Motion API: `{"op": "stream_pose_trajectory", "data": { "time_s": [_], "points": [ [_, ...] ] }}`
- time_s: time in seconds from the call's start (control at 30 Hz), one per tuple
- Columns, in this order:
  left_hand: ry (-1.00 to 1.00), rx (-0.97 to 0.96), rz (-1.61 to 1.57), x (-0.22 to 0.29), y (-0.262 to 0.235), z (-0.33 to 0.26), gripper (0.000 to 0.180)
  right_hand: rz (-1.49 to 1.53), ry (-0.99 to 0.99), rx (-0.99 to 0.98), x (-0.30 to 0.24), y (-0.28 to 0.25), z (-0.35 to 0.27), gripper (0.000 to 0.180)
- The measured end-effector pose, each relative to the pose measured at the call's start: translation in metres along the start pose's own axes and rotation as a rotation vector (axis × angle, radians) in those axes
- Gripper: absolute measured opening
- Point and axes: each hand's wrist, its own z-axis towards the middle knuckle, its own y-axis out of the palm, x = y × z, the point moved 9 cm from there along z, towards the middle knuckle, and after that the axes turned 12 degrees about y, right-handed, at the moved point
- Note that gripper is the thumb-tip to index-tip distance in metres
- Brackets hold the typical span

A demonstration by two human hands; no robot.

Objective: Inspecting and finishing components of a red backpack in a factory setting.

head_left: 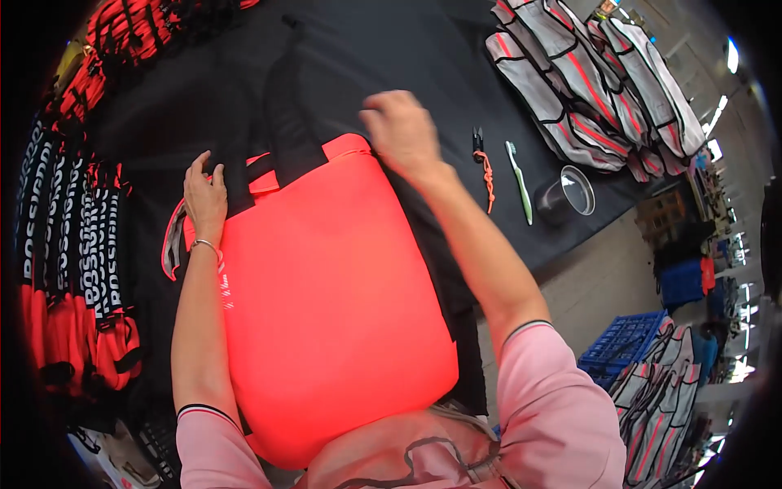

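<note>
Your left hand [205,196]: thumb and fingers apart, at upper left edge of bright coral-red, rounded-rectangular fabric bag [334,285]. Your right hand [399,134]: blurred, cannot tell grip; farther, by upper right corner. Bag: bodyward of both, long axis toward you.

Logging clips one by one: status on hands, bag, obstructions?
Left hand at upper left edge, right hand blurred near upper right corner of coral tote bag. Black strap extends away. Thread snips, toothbrush, cup apart, rightward.
</note>
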Motion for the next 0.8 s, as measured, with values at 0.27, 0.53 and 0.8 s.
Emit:
{"op": "stream_pose_trajectory", "data": {
  "time_s": [0.27, 0.53, 0.8],
  "points": [
    [0.520, 0.080, -0.194, 0.157, -0.025, -0.011, 0.036, -0.780, 0.431, -0.205, 0.177, -0.066, -0.039, 0.025],
    [0.284, -0.322, -0.048, 0.192, 0.001, -0.092, 0.058, -0.398, 0.483, -0.321, 0.168, -0.043, -0.033, 0.024],
    [0.536, -0.183, 0.055, 0.229, -0.017, -0.149, 0.028, 0.076, -0.064, -0.153, -0.013, -0.026, -0.021, 0.033]
  ]
}}
